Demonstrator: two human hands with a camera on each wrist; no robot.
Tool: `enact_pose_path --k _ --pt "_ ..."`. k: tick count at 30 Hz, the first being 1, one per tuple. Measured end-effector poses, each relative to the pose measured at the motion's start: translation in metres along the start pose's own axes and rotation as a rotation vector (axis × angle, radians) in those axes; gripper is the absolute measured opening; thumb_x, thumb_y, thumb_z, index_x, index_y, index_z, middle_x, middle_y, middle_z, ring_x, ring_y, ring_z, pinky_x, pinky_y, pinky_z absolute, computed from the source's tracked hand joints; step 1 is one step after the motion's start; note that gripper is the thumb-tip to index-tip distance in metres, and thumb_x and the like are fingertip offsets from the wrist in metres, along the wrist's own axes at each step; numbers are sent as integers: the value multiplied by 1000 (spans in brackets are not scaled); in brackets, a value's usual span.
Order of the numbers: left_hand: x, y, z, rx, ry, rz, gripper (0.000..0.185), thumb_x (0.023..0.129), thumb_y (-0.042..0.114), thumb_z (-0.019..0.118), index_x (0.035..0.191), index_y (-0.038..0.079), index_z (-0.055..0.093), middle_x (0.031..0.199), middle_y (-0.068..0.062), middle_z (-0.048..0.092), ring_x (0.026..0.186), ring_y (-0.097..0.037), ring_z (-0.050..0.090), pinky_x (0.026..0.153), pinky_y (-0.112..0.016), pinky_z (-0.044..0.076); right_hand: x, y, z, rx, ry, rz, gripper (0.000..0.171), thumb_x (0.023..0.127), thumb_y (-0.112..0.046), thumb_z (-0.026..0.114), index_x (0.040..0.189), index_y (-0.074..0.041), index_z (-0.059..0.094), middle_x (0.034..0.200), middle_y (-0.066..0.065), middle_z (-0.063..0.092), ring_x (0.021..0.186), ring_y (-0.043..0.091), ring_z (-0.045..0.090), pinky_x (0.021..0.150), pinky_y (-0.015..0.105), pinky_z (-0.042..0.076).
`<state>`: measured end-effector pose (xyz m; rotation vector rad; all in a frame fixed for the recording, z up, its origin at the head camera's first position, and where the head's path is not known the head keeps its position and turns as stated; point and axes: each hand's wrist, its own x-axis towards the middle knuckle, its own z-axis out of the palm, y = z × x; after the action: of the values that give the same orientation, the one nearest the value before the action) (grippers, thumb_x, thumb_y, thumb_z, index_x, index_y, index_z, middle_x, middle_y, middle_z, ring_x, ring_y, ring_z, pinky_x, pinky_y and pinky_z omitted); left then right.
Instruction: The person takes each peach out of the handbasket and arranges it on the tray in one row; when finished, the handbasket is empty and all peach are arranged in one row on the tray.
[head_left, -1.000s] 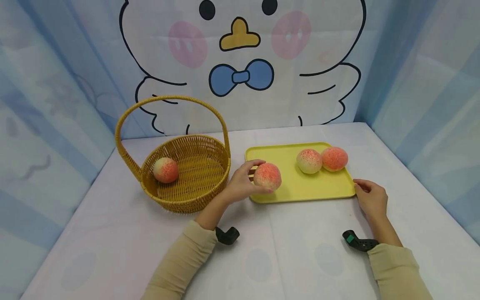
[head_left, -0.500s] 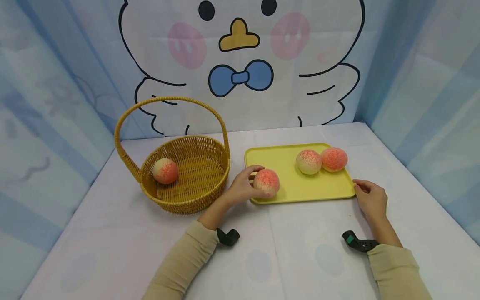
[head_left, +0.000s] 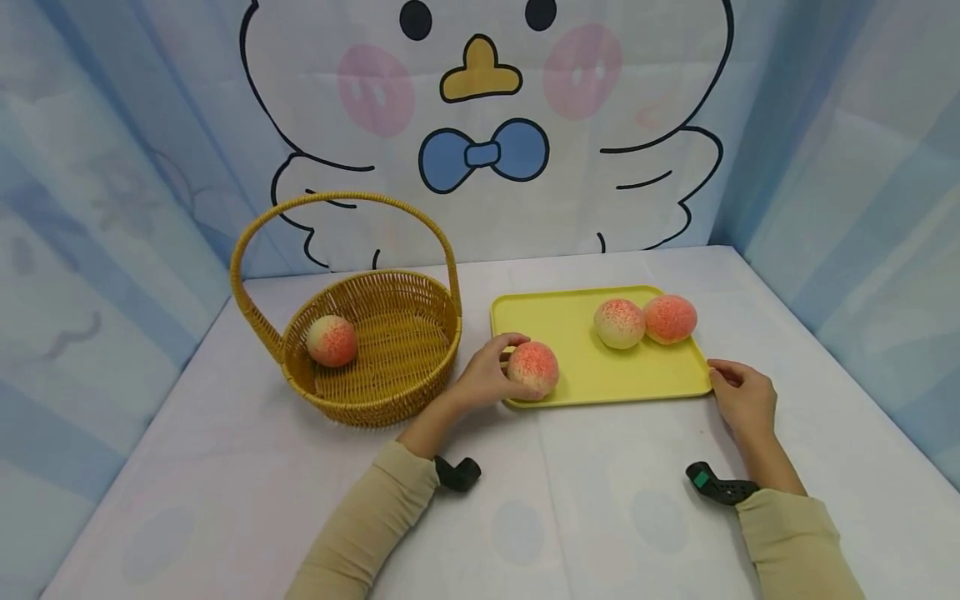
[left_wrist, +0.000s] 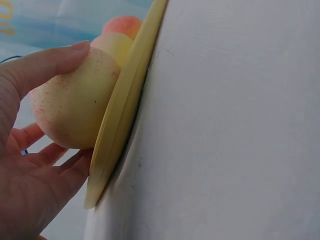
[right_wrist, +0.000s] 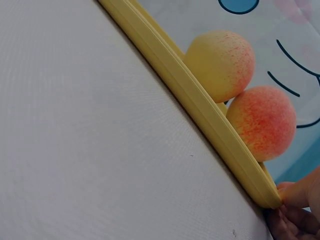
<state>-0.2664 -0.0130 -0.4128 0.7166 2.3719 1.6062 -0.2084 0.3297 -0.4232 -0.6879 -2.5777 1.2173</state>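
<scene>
Hands: left (head_left: 480, 379) cupping round speckled peach (head_left: 533, 369), right (head_left: 741, 398) pinching smooth yellow tray (head_left: 600, 375) corner.

Head overlooks; wrists skim tray (head_left: 600, 379).

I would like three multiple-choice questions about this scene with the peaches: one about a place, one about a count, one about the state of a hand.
1. Where does the basket stand from the tray, in the head view?
A) left B) right C) on it
2. How many peaches are on the tray?
A) one B) three C) five
3. What does the left hand do?
A) lies flat on the table B) grips a peach C) holds the basket handle

Answers:
1 A: the basket stands left of the tray.
2 B: two peaches at the back, one peach in front.
3 B: the left hand curls round the front peach.
</scene>
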Motion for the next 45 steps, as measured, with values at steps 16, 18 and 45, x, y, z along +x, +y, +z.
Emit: enact_pose_path --k 16,18,45 --pt "-4 14 -17 89 -66 33 74 70 12 81 131 1 41 130 -15 41 118 -29 44 91 -35 43 -2 -3 0 8 13 5 35 96 -14 44 124 5 54 116 22 53 99 26 48 52 6 34" --pt "-5 16 -20 87 -69 38 72 71 12 80 131 1 42 132 -16 40 119 -30 42 92 -38 43 -2 -3 0 11 21 6 35 96 -14 44 124 5 54 116 22 54 99 26 49 52 6 34" --pt "20 14 -3 139 -39 95 58 74 7 76 125 4 48 125 -8 48 113 -26 49 79 -22 48 1 -1 0 14 6 10 35 96 -14 44 124 4 54 116 21 53 98 25 48 54 5 34"
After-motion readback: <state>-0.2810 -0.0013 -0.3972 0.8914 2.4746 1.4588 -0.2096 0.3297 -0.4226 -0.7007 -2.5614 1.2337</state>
